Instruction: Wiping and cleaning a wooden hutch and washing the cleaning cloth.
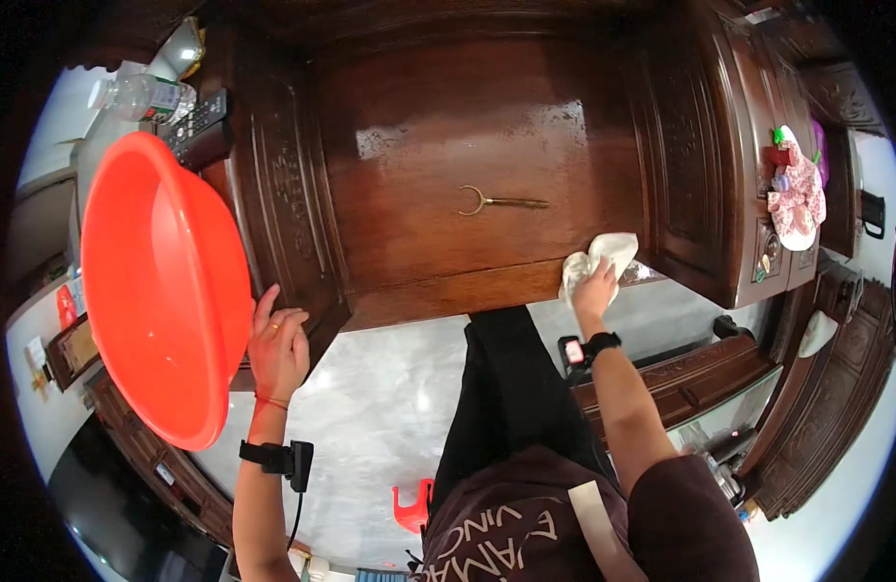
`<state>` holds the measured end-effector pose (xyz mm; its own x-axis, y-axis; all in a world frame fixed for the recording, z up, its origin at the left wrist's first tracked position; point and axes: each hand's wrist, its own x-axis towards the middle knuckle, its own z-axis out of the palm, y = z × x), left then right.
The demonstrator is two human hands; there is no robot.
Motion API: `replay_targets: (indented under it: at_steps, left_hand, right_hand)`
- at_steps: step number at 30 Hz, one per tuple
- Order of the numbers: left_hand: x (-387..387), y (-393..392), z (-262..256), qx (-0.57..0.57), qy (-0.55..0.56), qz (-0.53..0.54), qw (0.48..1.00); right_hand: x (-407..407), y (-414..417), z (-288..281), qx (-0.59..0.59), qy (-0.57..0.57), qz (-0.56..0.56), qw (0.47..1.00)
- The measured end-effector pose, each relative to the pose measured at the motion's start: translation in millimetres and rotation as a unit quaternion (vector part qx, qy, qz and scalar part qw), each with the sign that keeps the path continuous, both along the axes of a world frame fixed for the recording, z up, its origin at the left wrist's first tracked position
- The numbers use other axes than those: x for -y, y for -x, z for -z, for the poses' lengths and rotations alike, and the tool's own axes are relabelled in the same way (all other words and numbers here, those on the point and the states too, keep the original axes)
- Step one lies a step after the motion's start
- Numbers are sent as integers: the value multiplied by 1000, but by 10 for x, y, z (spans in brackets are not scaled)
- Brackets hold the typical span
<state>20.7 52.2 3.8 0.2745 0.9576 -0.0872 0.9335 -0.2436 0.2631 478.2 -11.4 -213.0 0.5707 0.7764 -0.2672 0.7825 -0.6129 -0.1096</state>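
My right hand (594, 292) grips a crumpled white cloth (614, 251) and presses it on the front edge of a dark polished wooden seat (419, 240). Beside a large red plastic basin (157, 305), my left hand (279, 349) rests near the carved wooden armrest (292, 218) with its fingers loosely bent and nothing in them. Whether its fingertips touch the basin's wall, I cannot tell. Across the middle of the seat lies a thin-handled tool (502, 201) with a C-shaped fork at its left end.
Behind the basin are a clear plastic bottle (146, 98) and a remote control (201, 116). The right armrest block carries a pink patterned cloth item (797, 189) and small bands (762, 269). A red plastic stool (413, 505) stands on the grey floor (382, 407).
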Motion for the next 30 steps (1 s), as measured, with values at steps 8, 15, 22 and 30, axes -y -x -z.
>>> replay_targets:
  at_steps: [8, 15, 22, 30]
  left_hand:
    - [-6, 37, 4, 17, -3, -10, 1000]
    - [32, 127, 5, 36, 10, -37, 999]
    - [-8, 79, 71, 78, 28, -63, 995]
    - [181, 162, 108, 35, 50, -96, 994]
  right_hand:
    - [231, 1717, -73, -52, -4, -134, 990]
    - [35, 2601, -345, -176, 113, -327, 922]
    - [-570, 2489, -325, -609, 103, -215, 757]
    - [-1461, 1848, -1770, -855, 251, 180, 416]
